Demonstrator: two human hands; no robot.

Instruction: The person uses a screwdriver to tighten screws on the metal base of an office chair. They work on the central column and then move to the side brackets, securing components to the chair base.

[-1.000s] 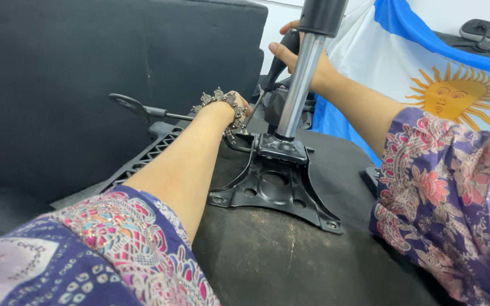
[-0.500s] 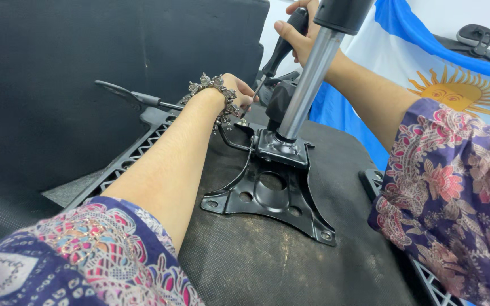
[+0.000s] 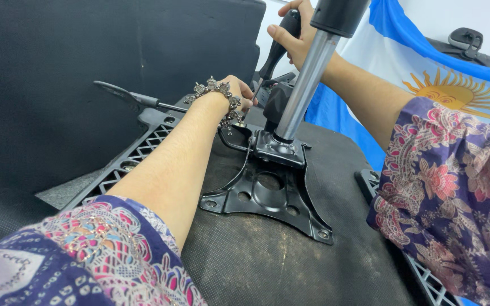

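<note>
A black metal chair mechanism plate (image 3: 267, 201) lies on the underside of an upturned black seat (image 3: 290, 260). A chrome gas cylinder (image 3: 307, 79) rises from the plate. My right hand (image 3: 293, 34) is closed around a black screwdriver handle (image 3: 279, 42) behind the cylinder, its shaft pointing down toward the plate's far end. My left hand (image 3: 238, 93), with a beaded bracelet on the wrist, rests at that far end by the screwdriver tip; its fingers are partly hidden.
A black lever (image 3: 126, 95) sticks out to the left of the mechanism. A large black cushion (image 3: 86, 68) stands behind. A blue and white flag with a yellow sun (image 3: 455, 85) hangs at right. Black ribbed plastic edges (image 3: 137, 158) flank the seat.
The view has shifted closer and slightly down. My right hand with the screwdriver has stayed at the far end of the plate; my left hand remains beside it.
</note>
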